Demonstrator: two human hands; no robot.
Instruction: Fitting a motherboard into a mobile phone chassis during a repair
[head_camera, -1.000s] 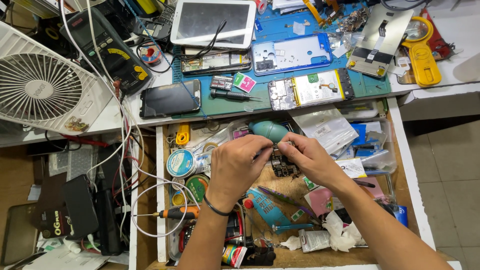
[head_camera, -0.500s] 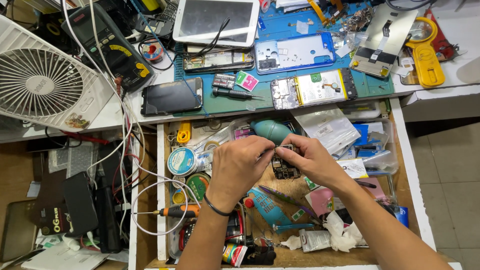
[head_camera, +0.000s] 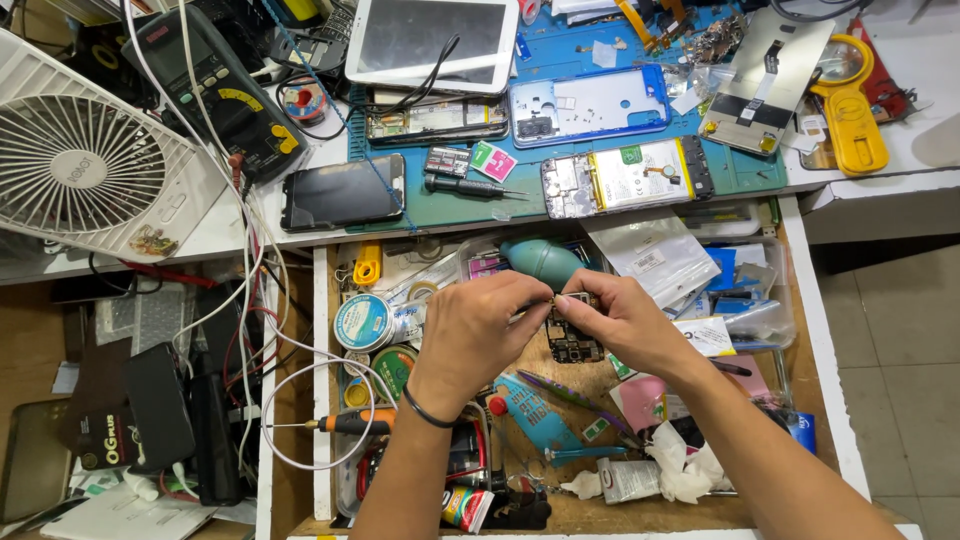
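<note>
Left hand (head_camera: 478, 330): fingertips pinching the circuit board's top edge.
Right hand (head_camera: 622, 322): pinching the same edge.
Circuit board (head_camera: 573, 342): over the open drawer (head_camera: 806, 330), near its back edge.
Teal blower (head_camera: 541, 262): just behind the hands.

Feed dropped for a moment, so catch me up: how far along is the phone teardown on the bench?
Done: a blue phone frame lies stripped on the green mat, and an opened phone shows its battery. In hand: the left hand and right hand pinch a small circuit board over the open drawer. Left: the parts lie apart, unassembled; a screwdriver lies on the mat.
</note>
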